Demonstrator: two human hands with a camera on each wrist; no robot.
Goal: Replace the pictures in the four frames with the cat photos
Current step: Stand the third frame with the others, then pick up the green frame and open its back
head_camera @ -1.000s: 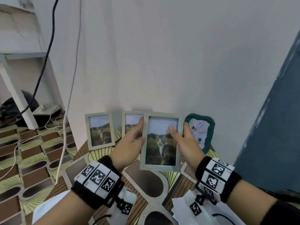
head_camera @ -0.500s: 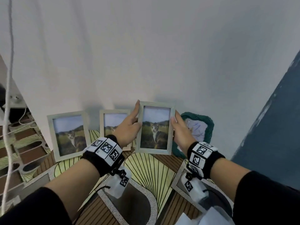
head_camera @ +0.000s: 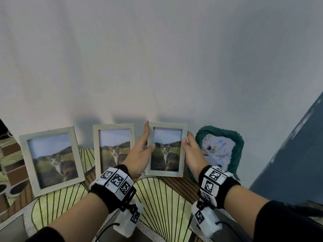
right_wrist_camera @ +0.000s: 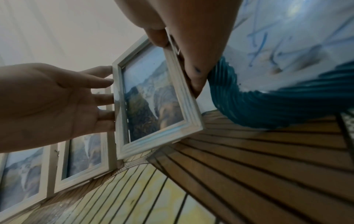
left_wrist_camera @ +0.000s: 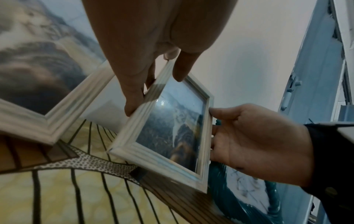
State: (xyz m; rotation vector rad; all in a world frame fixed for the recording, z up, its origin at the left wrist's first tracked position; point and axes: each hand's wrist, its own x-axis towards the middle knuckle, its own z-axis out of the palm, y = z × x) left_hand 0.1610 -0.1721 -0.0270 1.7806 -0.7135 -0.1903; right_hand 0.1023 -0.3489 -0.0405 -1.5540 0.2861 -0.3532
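Setting the picture frame [head_camera: 166, 149] upright by the wall [head_camera: 157, 67] with left hand [head_camera: 138, 154] and right hand [head_camera: 192, 154] pinching its sides, likely needing a steady lean before release.

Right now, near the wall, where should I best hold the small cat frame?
By its two long side rails, one hand from each side, thumb in front, fingers behind, as the left hand and right hand do. The cat frame is upright and narrow, leaving its bottom edge free to set down.
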